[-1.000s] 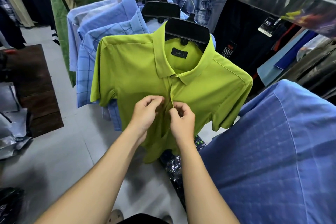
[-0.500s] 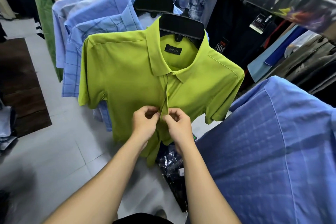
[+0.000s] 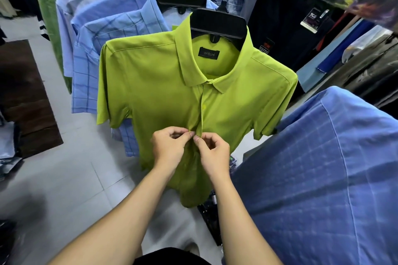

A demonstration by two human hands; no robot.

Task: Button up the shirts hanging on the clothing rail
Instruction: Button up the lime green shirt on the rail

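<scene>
A lime green short-sleeved shirt [image 3: 155, 92] hangs on a black hanger [image 3: 217, 23] at the front of the row. Its placket is closed from the collar down to one visible button [image 3: 204, 107]. My left hand [image 3: 169, 146] pinches the left edge of the placket at mid-chest. My right hand [image 3: 214, 149] pinches the right edge, fingertips meeting those of the left hand. Below my hands the shirt front is hidden.
Several light blue shirts [image 3: 112, 34] hang behind the green one. A darker blue checked shirt [image 3: 323, 168] fills the near right. Dark garments and jeans [image 3: 277, 28] hang at the back right. A brown mat [image 3: 23, 97] lies on the tiled floor to the left.
My view has shifted a little. Both hands stay on the placket at mid-chest, their fingertips now pressed closer together.
</scene>
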